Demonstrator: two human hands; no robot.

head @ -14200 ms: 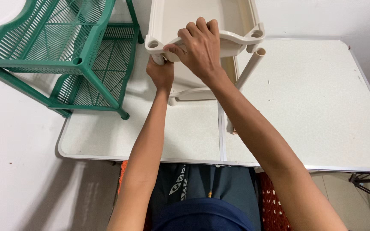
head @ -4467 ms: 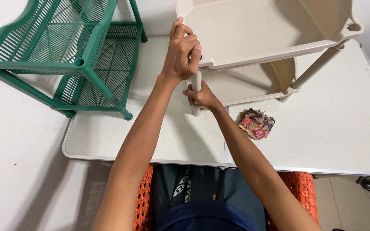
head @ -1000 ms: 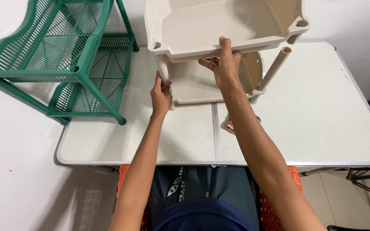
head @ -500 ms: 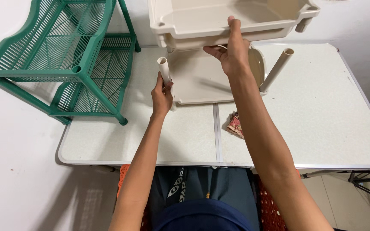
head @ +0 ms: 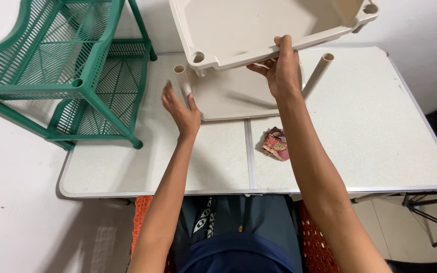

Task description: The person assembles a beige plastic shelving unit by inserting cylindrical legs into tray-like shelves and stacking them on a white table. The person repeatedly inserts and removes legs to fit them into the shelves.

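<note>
Table point(head: 360, 151): white folding top, seam down the middle, carries everything here. Green rack point(head: 77, 76), slatted plastic w/ 2 tiers showing, lies tipped at the far-left corner, well apart from both hands, same spot as 1 s ago.

Beige upper tray point(head: 259, 30): 1 s ago it sat on the posts; now it's lifted clear & tilted, corner sockets showing, nothing under it but air. So that tier looks detached from the lower beige tray point(head: 233, 98), which sits on the table beneath.

Right hand point(head: 279, 71): thumb & fingers clamped on the near rim of the upper tray, carrying it alone.

Left hand point(head: 180, 108): 0.5 s ago wrapped round the left post point(head: 182, 80); now fingers spread loose, palm just beside the post, maybe brushing its base, gripping nothing.

Right post point(head: 317, 73) leans bare, top end free.

Small patterned cloth point(head: 275, 144) lies near the seam, untouched.
</note>
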